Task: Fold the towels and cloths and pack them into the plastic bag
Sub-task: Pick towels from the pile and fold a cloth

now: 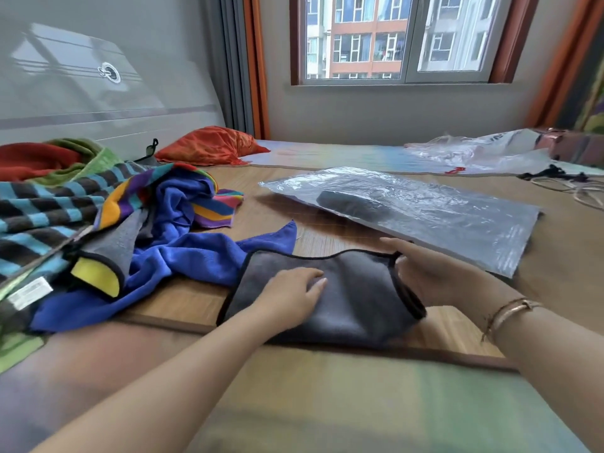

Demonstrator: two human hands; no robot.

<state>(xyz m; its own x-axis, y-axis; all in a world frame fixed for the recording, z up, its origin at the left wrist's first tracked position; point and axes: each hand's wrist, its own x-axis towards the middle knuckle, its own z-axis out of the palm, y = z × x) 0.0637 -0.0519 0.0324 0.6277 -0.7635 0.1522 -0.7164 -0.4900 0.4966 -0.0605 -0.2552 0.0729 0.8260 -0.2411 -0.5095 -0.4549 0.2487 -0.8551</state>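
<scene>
A folded dark grey cloth (356, 289) with black edging lies on the bamboo mat in front of me. My left hand (294, 294) presses flat on its middle, fingers straight. My right hand (421, 273) touches the cloth's right edge with straight fingers. Beyond it lies a clear plastic bag (451, 223) with a dark folded cloth (353, 204) inside. To the left sits a heap of unfolded cloths: a blue towel (196, 253), a striped black and blue towel (42, 217), a rainbow-striped cloth (212, 207) and a grey and yellow cloth (101, 269).
An orange-red cloth (209, 145) lies at the back by the headboard, a red and green one (49, 158) at far left. A crumpled clear bag (483, 152) and cables (562, 181) lie at the back right. The bamboo mat (457, 331) ends near me.
</scene>
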